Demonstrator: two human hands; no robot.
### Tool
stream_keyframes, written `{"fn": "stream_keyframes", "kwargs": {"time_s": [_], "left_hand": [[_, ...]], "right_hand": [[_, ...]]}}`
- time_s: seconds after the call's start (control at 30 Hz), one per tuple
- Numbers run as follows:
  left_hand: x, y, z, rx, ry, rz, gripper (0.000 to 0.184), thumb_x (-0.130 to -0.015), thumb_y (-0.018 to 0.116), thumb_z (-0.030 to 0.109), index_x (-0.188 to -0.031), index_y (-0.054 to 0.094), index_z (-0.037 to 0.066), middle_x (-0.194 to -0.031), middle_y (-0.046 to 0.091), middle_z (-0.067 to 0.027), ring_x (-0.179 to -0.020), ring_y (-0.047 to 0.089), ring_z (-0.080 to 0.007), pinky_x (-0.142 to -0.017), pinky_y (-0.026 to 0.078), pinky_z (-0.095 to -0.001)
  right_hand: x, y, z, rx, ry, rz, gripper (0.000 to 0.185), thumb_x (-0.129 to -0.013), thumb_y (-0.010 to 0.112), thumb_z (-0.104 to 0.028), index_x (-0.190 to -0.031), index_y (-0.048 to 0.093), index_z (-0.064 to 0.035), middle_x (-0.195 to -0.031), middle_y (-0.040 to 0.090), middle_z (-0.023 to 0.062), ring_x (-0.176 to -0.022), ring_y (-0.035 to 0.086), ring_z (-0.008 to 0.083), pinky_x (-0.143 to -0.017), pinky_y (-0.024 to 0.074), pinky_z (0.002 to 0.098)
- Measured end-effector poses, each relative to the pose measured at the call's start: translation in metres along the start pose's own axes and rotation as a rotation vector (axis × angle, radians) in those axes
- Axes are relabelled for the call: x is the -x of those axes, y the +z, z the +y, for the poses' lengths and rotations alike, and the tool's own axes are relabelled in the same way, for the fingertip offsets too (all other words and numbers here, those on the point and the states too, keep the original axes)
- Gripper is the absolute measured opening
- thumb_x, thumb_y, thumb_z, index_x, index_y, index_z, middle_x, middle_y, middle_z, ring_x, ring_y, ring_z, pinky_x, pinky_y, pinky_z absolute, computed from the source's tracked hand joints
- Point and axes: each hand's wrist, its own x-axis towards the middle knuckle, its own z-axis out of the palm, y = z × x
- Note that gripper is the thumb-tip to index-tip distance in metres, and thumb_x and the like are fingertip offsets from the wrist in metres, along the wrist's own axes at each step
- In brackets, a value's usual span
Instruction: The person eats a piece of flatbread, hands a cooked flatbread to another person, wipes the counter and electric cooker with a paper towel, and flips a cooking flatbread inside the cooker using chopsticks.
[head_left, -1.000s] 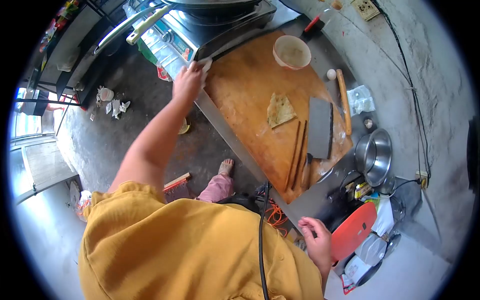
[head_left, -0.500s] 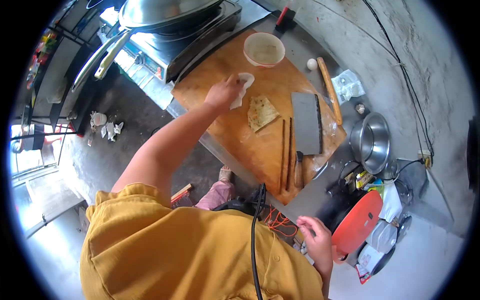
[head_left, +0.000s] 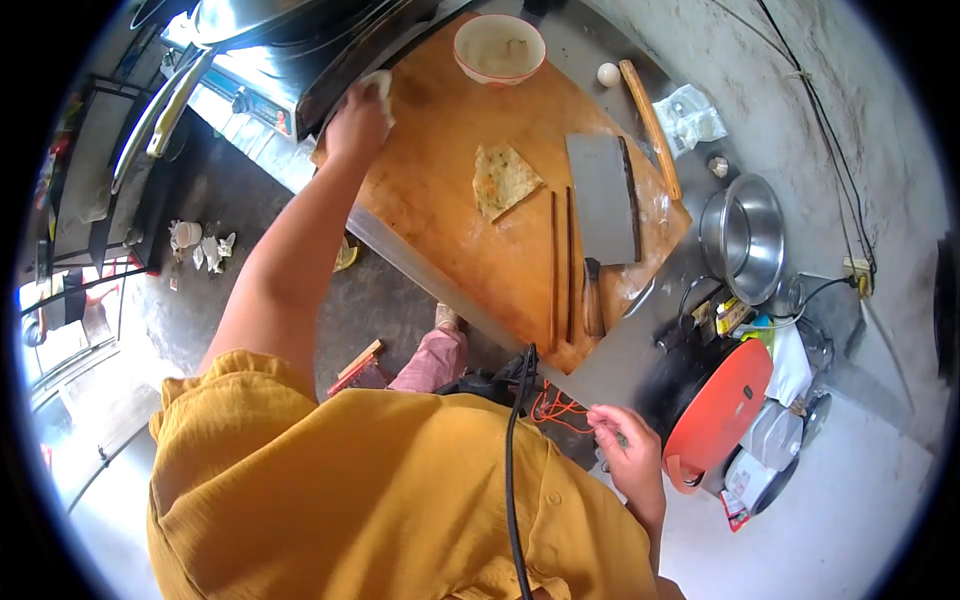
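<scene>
My left hand (head_left: 362, 118) is closed on a crumpled white cloth or tissue (head_left: 382, 88), at the board's upper left edge beside the stove. My right hand (head_left: 628, 450) hangs near my body, loosely curled, with a gap between thumb and fingers and nothing clearly in it. A piece of flatbread (head_left: 505, 182) lies mid-board. To its right are two dark chopsticks (head_left: 562, 265) and a wide cleaver (head_left: 602, 198), its handle toward me. The wooden board (head_left: 440, 240) is a little floury.
A white red-rimmed bowl (head_left: 500, 50) stands at the board's far end. Beyond the right edge are an egg (head_left: 608, 74), a rolling pin (head_left: 650, 130) and a steel basin (head_left: 742, 240). A covered pan (head_left: 245, 22) is upper left; a red-lidded appliance (head_left: 718, 415) is lower right.
My left hand, with the white cloth, went from the board's left corner to beside the flatbread, then back left toward the stove. My right hand has stayed nearly still. The view has shifted.
</scene>
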Motion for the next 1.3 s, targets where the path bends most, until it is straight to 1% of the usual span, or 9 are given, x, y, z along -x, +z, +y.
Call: {"fn": "stream_keyframes", "kwargs": {"time_s": [0.2,0.27,0.3,0.47,0.97,1.13,1.2,1.27,1.3], "left_hand": [[0.170,-0.029,-0.116,-0.169,-0.160,-0.045,0.022,-0.091,0.055,0.018,-0.110,0.063,0.009,-0.108,0.056,-0.0174,-0.099,0.063,-0.0364,-0.083,0.054,-0.0448],[0.214,-0.043,-0.139,-0.132,-0.423,-0.464,0.019,-0.092,0.053,0.016,-0.108,0.063,0.010,-0.105,0.058,-0.0151,-0.094,0.064,-0.0363,-0.079,0.054,-0.0448],[0.221,-0.046,-0.139,-0.140,-0.420,-0.462,0.019,-0.092,0.053,0.016,-0.108,0.063,0.010,-0.105,0.058,-0.0151,-0.094,0.064,-0.0363,-0.079,0.054,-0.0448],[0.187,-0.103,-0.021,0.301,-0.015,0.037,0.009,-0.091,0.058,0.016,-0.096,0.059,0.009,-0.102,0.057,-0.0100,-0.089,0.062,-0.0352,-0.073,0.052,-0.0437],[0.256,-0.079,0.153,0.414,0.353,-0.040,0.015,-0.090,0.055,0.010,-0.104,0.056,0.005,-0.103,0.055,-0.0162,-0.097,0.058,-0.0368,-0.084,0.051,-0.0433],[0.335,-0.086,0.186,0.403,0.382,-0.214,0.016,-0.087,0.057,0.010,-0.102,0.055,0.005,-0.102,0.055,-0.0165,-0.092,0.060,-0.0381,-0.077,0.052,-0.0454],[0.389,-0.072,0.209,0.393,0.520,-0.404,0.013,-0.086,0.058,0.010,-0.099,0.058,0.007,-0.099,0.056,-0.0155,-0.094,0.061,-0.0363,-0.076,0.053,-0.0444],[0.451,-0.036,0.231,0.078,0.944,-0.702,0.012,-0.085,0.060,0.011,-0.096,0.060,0.007,-0.096,0.057,-0.0130,-0.095,0.062,-0.0333,-0.076,0.053,-0.0425],[0.460,-0.075,0.256,0.350,1.021,-0.717,0.013,-0.084,0.061,0.012,-0.096,0.061,0.007,-0.095,0.058,-0.0123,-0.094,0.062,-0.0323,-0.076,0.053,-0.0418]], "right_hand": [[0.005,-0.008,0.007,-0.044,-0.113,-0.003,0.022,-0.090,0.064,0.000,-0.111,0.065,-0.0005,-0.099,0.069,0.0111,-0.088,0.068,0.0193,-0.077,0.0539,0.0293],[0.011,-0.011,0.017,-0.049,-0.152,0.001,0.021,-0.090,0.064,0.000,-0.111,0.065,-0.0003,-0.099,0.068,0.0105,-0.088,0.068,0.0187,-0.077,0.0539,0.0285],[0.013,-0.012,0.019,-0.065,-0.151,0.008,0.021,-0.090,0.064,0.000,-0.111,0.065,-0.0001,-0.099,0.068,0.0104,-0.087,0.068,0.0187,-0.077,0.0539,0.0285],[0.022,-0.013,0.027,-0.068,-0.167,0.008,0.020,-0.090,0.064,0.002,-0.110,0.065,0.0011,-0.099,0.068,0.0107,-0.087,0.068,0.0186,-0.078,0.0543,0.0290],[0.159,-0.030,0.111,-0.100,-0.113,0.140,0.020,-0.090,0.063,0.001,-0.110,0.065,0.0013,-0.101,0.069,0.0108,-0.090,0.067,0.0180,-0.081,0.0531,0.0285],[0.230,-0.037,0.165,-0.157,-0.097,0.253,0.021,-0.089,0.064,-0.001,-0.110,0.065,-0.0005,-0.101,0.069,0.0110,-0.091,0.068,0.0201,-0.081,0.0534,0.0296],[0.259,-0.038,0.184,-0.162,-0.066,0.289,0.023,-0.089,0.065,-0.002,-0.111,0.066,-0.0018,-0.102,0.070,0.0113,-0.091,0.068,0.0216,-0.082,0.0537,0.0306],[0.286,-0.042,0.201,-0.120,-0.052,0.301,0.024,-0.088,0.065,-0.002,-0.112,0.065,-0.0021,-0.102,0.070,0.0114,-0.091,0.069,0.0220,-0.082,0.0537,0.0306],[0.298,-0.046,0.208,-0.117,-0.050,0.329,0.024,-0.088,0.065,-0.002,-0.112,0.065,-0.0021,-0.102,0.070,0.0114,-0.091,0.069,0.0220,-0.082,0.0537,0.0306]]}}
